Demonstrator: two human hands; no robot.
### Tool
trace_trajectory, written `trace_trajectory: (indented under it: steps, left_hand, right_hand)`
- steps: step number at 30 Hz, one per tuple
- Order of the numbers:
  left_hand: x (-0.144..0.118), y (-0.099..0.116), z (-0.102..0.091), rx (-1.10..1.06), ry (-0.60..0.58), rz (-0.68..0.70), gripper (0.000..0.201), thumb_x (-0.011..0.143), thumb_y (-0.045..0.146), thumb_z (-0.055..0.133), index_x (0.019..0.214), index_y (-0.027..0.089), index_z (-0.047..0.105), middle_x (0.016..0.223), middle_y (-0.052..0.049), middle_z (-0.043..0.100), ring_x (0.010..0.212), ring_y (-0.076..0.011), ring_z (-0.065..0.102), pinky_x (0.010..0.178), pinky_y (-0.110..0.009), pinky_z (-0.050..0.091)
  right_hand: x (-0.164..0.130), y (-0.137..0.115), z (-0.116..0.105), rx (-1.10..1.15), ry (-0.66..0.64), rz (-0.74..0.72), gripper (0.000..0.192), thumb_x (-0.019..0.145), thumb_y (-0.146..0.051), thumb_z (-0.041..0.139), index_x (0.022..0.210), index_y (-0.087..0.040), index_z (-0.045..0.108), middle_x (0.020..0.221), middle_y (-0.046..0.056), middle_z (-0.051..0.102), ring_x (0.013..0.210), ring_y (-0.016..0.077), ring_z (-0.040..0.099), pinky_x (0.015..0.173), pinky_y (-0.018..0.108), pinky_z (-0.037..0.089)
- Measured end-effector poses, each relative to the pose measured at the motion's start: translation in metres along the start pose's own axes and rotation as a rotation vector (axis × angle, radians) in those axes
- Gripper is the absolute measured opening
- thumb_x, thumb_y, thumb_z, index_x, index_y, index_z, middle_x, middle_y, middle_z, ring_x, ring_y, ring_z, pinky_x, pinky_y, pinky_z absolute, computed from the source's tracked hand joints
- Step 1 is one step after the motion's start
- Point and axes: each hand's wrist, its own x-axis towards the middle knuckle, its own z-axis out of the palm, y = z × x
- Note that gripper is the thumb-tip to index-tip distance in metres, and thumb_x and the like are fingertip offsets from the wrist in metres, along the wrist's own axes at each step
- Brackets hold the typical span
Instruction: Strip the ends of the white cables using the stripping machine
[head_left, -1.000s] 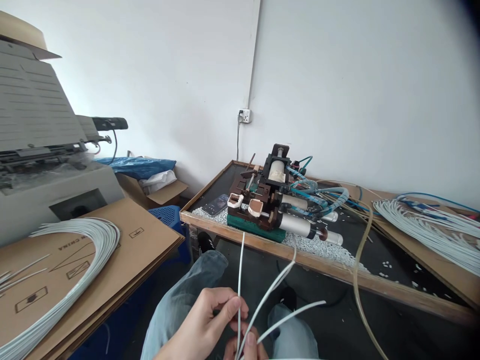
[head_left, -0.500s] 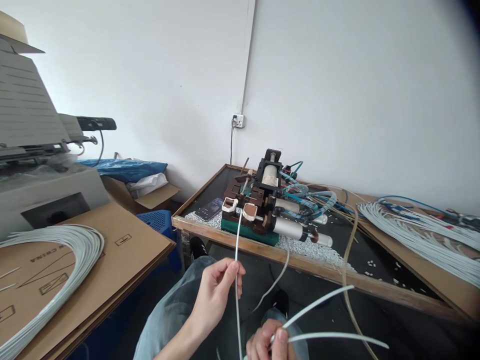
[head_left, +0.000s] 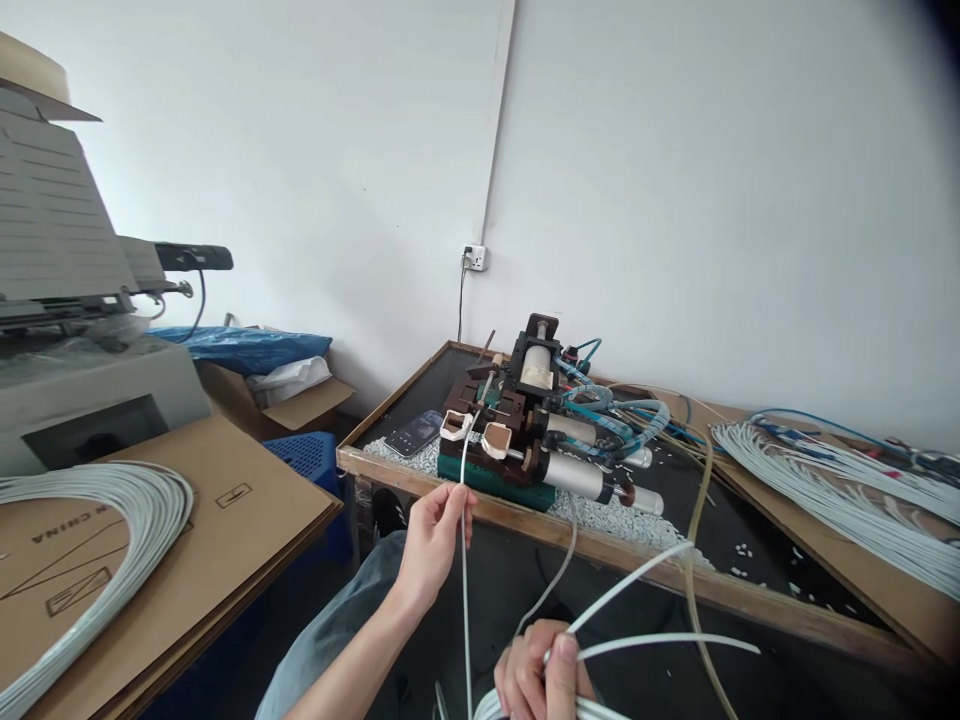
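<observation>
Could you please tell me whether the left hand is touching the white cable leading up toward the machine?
Touching: the head view shows the left hand pinching the white cable between thumb and fingers.

Machine (head_left: 526,412) on table (head_left: 424,378), phone (head_left: 414,434) to its left, wire bundle (head_left: 832,510) to its right, socket (head_left: 475,258) behind

The wood-edged black table (head_left: 622,553) carries 1 machine (head_left: 551,420), 1 phone (head_left: 414,434), scattered white scraps (head_left: 615,522) and, at right, cardboard (head_left: 870,570). Stacked cartons (head_left: 225,540) at left bear a white cable bundle (head_left: 157,530).
</observation>
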Motion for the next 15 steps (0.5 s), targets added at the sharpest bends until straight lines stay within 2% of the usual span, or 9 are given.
trace_trajectory:
  steps: [4,6,10,15]
  left_hand:
    - [0.000,-0.003,-0.003,-0.006,0.024,0.013,0.040,0.089,0.052,0.063,0.076,0.015,0.064,0.057,0.005,0.051,0.047,-0.0079,0.047,0.044,-0.018,0.040]
    - [0.000,-0.004,-0.003,-0.006,0.028,0.011,0.040,0.089,0.052,0.063,0.076,0.015,0.065,0.057,0.005,0.051,0.047,-0.0079,0.047,0.044,-0.018,0.041]
    - [0.000,-0.004,0.000,0.012,0.025,0.000,0.041,0.088,0.053,0.064,0.076,0.014,0.066,0.056,0.004,0.051,0.047,-0.0085,0.048,0.044,-0.018,0.041]
    - [0.001,-0.003,0.001,0.014,0.028,-0.016,0.041,0.085,0.054,0.066,0.074,0.014,0.066,0.055,0.004,0.051,0.046,-0.0084,0.048,0.043,-0.018,0.041]
  right_hand:
    - [0.008,0.010,-0.022,0.085,-0.190,-0.044,0.042,0.098,-0.053,0.040,0.084,-0.029,0.071,0.037,-0.016,0.014,0.024,0.0037,0.009,0.029,0.016,0.020]
    - [0.010,0.010,-0.026,0.096,-0.240,-0.049,0.044,0.101,-0.051,0.034,0.091,-0.029,0.071,0.038,-0.016,0.015,0.025,0.0040,0.009,0.031,0.017,0.021]
    - [0.012,0.005,-0.028,0.066,-0.357,-0.004,0.044,0.103,-0.042,0.030,0.100,-0.030,0.073,0.042,-0.013,0.021,0.030,0.0069,0.017,0.036,0.021,0.028]
    - [0.011,0.011,-0.034,0.098,-0.359,-0.060,0.051,0.103,-0.047,0.023,0.103,-0.031,0.071,0.041,-0.013,0.020,0.025,0.0058,0.013,0.031,0.019,0.023]
